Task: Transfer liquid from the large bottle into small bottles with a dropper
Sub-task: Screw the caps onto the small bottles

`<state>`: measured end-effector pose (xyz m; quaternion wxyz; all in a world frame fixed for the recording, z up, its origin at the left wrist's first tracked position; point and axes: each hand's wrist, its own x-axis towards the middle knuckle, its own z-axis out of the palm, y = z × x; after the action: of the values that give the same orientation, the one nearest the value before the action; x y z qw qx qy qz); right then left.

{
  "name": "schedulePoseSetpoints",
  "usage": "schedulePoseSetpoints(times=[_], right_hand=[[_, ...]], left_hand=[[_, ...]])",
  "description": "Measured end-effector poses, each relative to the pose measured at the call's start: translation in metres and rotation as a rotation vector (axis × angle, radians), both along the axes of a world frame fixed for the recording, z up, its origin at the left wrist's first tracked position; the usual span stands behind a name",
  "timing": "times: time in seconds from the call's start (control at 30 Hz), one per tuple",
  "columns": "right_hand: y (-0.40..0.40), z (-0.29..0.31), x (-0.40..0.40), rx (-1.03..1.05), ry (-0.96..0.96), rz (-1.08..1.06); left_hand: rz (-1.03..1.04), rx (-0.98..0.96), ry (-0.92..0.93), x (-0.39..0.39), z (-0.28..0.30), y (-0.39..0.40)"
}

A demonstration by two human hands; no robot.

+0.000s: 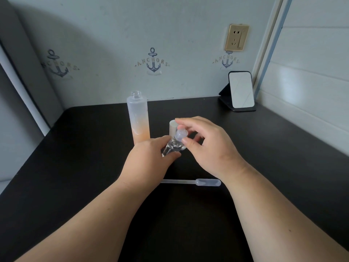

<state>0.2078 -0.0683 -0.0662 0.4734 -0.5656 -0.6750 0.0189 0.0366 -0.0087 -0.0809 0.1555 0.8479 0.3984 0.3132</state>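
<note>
Your left hand grips a small clear bottle around its body, fingers curled beneath it and thumb along its near side, holding it tilted with the neck pointing up and to the right, above the bench. Your right hand pinches the bottle's translucent cap between thumb and forefinger, the other fingers curled loosely behind it. Whether the cap is seated tight on the neck or partly loosened, you cannot tell from this angle.

Just behind your right fingertips stands a short white cylinder, most likely the large bottle's cap, upright on the bench and partly hidden by your hand. To its left, close by, the large bottle stands upright with its threaded mouth open; its frosted wall is clear at the top and shades to peach-orange at the bottom, where your left hand covers its base.

Nearer to you, between your two wrists, the dropper lies flat on the dark bench, its bulb toward your right forearm and its thin stem pointing left, touching neither hand.

At the far right corner of the bench a small mirror leans on a black stand. On the wall above it sits a gold-framed socket, and anchor prints run across the wallpaper.
</note>
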Motion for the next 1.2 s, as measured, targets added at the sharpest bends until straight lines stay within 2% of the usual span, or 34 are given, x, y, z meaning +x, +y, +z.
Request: schedulePoseSetpoints(times=[0.13, 0.3, 0.43, 0.6, 0.73, 1.2], right_hand=[[0.0026, -0.0015, 0.0010, 0.000, 0.024, -0.060], [0.0016, -0.0002, 0.0003, 0.029, 0.028, 0.014], [0.0033, -0.0004, 0.0004, 0.014, 0.060, -0.050], [0.0005, 0.0003, 0.0008, 0.018, 0.057, 0.005], [0.0026, 0.0004, 0.0005, 0.007, 0.060, -0.050], [0.0010, 0.0018, -0.0017, -0.008, 0.077, -0.014]], left_hand=[[0.006, -0.002, 0.008, 0.0004, 0.0008, -0.0011], [0.002, -0.007, 0.017, 0.0001, 0.0017, -0.0018], [-0.001, -0.023, 0.014, 0.0004, 0.0025, -0.0019], [0.014, -0.035, 0.024, 0.0006, 0.0031, -0.0031], [0.012, -0.033, 0.026, 0.0007, 0.0036, -0.0037], [0.014, -0.016, 0.004, 0.0010, 0.0009, -0.0029]])
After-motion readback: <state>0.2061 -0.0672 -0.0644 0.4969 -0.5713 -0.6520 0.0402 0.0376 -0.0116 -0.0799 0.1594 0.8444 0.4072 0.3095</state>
